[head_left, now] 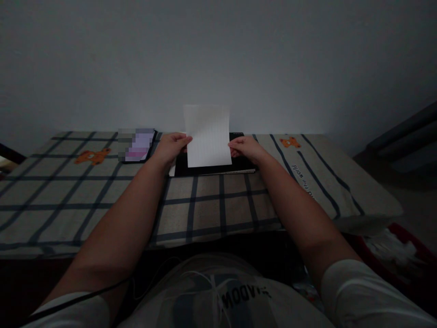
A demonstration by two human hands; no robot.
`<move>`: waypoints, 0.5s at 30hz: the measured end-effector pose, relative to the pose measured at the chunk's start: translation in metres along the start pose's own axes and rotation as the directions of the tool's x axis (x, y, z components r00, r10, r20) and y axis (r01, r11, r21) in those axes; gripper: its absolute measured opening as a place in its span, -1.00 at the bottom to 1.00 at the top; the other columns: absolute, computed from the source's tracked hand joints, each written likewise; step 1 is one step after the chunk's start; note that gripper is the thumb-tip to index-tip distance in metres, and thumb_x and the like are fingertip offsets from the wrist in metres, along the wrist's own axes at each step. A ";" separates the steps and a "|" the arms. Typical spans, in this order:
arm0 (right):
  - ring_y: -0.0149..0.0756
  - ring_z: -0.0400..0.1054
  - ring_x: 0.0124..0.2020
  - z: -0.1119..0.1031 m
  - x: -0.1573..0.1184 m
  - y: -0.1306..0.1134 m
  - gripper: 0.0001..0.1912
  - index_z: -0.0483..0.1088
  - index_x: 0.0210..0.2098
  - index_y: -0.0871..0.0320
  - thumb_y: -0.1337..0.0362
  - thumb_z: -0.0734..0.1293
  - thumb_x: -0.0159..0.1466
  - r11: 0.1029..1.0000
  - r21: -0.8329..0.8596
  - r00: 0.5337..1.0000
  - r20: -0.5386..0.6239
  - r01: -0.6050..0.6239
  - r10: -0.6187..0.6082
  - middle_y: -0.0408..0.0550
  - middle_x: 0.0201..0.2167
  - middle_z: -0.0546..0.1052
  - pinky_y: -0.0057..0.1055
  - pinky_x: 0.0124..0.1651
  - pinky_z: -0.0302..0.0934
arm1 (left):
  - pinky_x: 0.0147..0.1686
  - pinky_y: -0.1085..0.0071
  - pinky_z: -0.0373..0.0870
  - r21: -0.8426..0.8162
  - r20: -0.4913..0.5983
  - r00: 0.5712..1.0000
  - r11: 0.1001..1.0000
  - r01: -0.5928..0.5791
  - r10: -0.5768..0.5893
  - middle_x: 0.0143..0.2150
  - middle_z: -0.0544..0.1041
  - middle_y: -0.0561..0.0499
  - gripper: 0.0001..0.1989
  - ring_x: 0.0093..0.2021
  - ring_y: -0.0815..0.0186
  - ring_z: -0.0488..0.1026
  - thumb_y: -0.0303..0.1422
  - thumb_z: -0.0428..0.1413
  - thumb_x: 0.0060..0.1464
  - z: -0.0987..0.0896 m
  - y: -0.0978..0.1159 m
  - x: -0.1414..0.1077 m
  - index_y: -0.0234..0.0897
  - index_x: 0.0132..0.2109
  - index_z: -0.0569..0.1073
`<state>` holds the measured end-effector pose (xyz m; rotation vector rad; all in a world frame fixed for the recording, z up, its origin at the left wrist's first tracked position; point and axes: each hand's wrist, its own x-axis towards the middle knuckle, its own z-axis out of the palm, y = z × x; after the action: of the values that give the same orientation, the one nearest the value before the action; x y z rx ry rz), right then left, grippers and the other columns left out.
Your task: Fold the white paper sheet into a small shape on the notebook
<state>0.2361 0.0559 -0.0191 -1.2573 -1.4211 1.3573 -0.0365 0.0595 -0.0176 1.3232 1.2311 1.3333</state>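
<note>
A sheet of lined white paper (209, 136) is held up between my two hands over a black notebook or folder (211, 171). My left hand (172, 146) pinches the sheet's left edge between thumb and fingers. On the opposite side, my right hand (246, 148) pinches the right edge. Pale page edges show under the black cover, which lies flat on the cloth-covered table. The sheet hides much of the black cover.
The table has a checked cloth (205, 205) with orange bear prints. To the left of my left hand lies a phone (139, 145), partly pixelated. A grey wall (211, 59) rises behind the table. A red container (406, 246) with white items sits below at the right.
</note>
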 end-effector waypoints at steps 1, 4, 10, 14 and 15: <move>-0.49 0.39 -0.54 0.000 -0.001 -0.001 -0.66 0.47 -0.47 0.18 0.50 0.29 0.42 1.000 -0.002 1.000 0.004 -0.004 0.004 -0.13 -0.58 0.53 -0.55 -0.39 0.33 | -0.33 0.50 0.44 0.009 0.000 1.000 1.000 -0.001 0.001 -0.46 0.49 0.08 -0.88 -0.44 0.43 0.39 -0.44 0.29 0.03 0.000 0.000 0.000 -0.30 -0.42 0.51; -0.49 0.39 -0.55 0.001 -0.002 -0.003 -0.64 0.46 -0.49 0.18 0.49 0.28 0.44 1.000 -0.011 1.000 0.008 -0.008 0.009 -0.13 -0.58 0.53 -0.54 -0.39 0.32 | -0.35 0.49 0.43 0.025 0.000 1.000 1.000 0.003 -0.003 -0.45 0.49 0.08 -0.90 -0.45 0.43 0.40 -0.43 0.27 0.05 0.000 -0.001 0.000 -0.29 -0.40 0.51; -0.49 0.38 -0.54 0.001 -0.004 -0.004 -0.64 0.47 -0.49 0.17 0.49 0.27 0.43 0.999 -0.032 1.000 0.017 -0.010 0.010 -0.13 -0.59 0.52 -0.55 -0.38 0.33 | -0.35 0.51 0.44 -0.031 0.005 1.000 0.999 0.023 -0.023 -0.40 0.54 0.06 -0.90 -0.40 0.41 0.45 -0.42 0.31 -0.02 -0.001 -0.001 0.002 -0.30 -0.37 0.53; -0.50 0.39 -0.55 0.001 -0.004 -0.004 -0.65 0.49 -0.48 0.20 0.52 0.28 0.41 0.999 -0.029 0.999 0.035 -0.023 0.024 -0.13 -0.57 0.54 -0.55 -0.39 0.36 | -0.32 0.50 0.45 -0.042 0.022 0.999 0.999 0.028 -0.027 -0.35 0.58 0.04 -0.90 -0.36 0.40 0.48 -0.42 0.31 -0.03 -0.001 0.000 0.002 -0.31 -0.33 0.55; -0.50 0.39 -0.54 0.001 -0.003 -0.004 -0.66 0.49 -0.48 0.20 0.52 0.29 0.41 0.999 -0.031 0.999 0.038 -0.026 0.027 -0.12 -0.57 0.55 -0.55 -0.39 0.36 | -0.32 0.50 0.45 -0.025 0.016 1.000 0.999 0.026 -0.025 -0.37 0.57 0.04 -0.91 -0.37 0.40 0.47 -0.42 0.30 -0.03 -0.001 0.001 0.002 -0.30 -0.36 0.53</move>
<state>0.2351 0.0526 -0.0152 -1.2796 -1.4613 1.3892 -0.0373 0.0615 -0.0167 1.2944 1.2132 1.3139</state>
